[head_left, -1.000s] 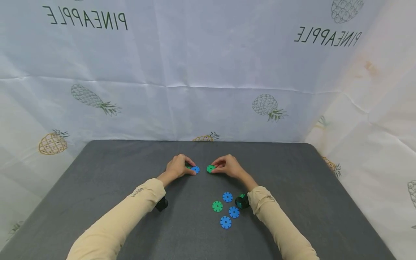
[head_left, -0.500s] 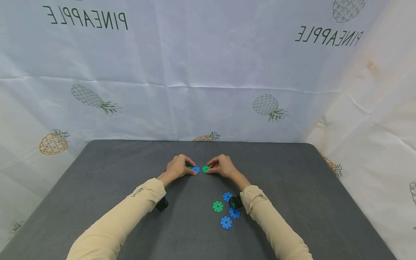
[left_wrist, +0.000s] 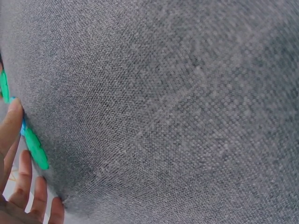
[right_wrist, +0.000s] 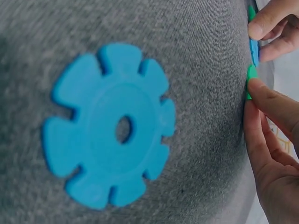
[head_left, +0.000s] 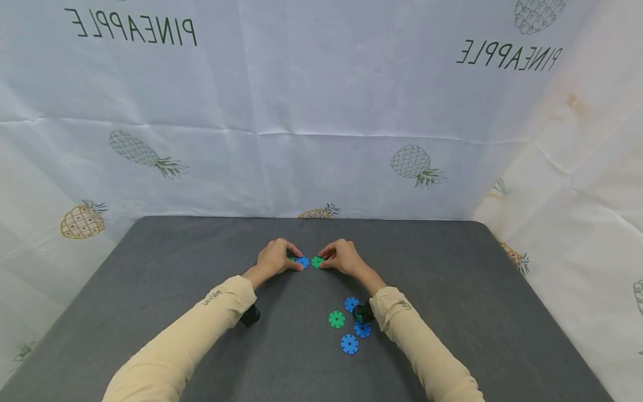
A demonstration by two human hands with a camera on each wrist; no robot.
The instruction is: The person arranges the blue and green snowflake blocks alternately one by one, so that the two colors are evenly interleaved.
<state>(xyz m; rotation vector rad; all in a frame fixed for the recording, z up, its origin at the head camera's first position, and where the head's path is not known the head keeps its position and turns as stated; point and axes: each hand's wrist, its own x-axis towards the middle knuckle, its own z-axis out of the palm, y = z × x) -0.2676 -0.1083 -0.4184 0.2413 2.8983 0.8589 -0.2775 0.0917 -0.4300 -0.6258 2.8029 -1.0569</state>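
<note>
Near the far middle of the table, my left hand (head_left: 273, 257) pinches a blue notched disc (head_left: 302, 262) between thumb and fingers. A green notched disc (head_left: 291, 258) adjoins the blue one and is partly hidden under that hand; more of this green disc (left_wrist: 36, 148) shows edge-on in the left wrist view. To the right, my right hand (head_left: 345, 258) pinches another green notched disc (head_left: 317, 262) by its right side. Its left edge faces the blue disc across a narrow gap in the head view. Both hands keep the discs low over the table.
Closer to the body lie loose notched discs: a green disc (head_left: 336, 319), a blue disc (head_left: 349, 344) and two more blue ones partly covered by the right wrist camera (head_left: 364, 313). A pineapple-print curtain (head_left: 281, 167) hangs behind the dark grey table (head_left: 201, 346).
My right hand has slid left with its green disc, closing most of the gap to the blue disc. My left hand has stayed in place.
</note>
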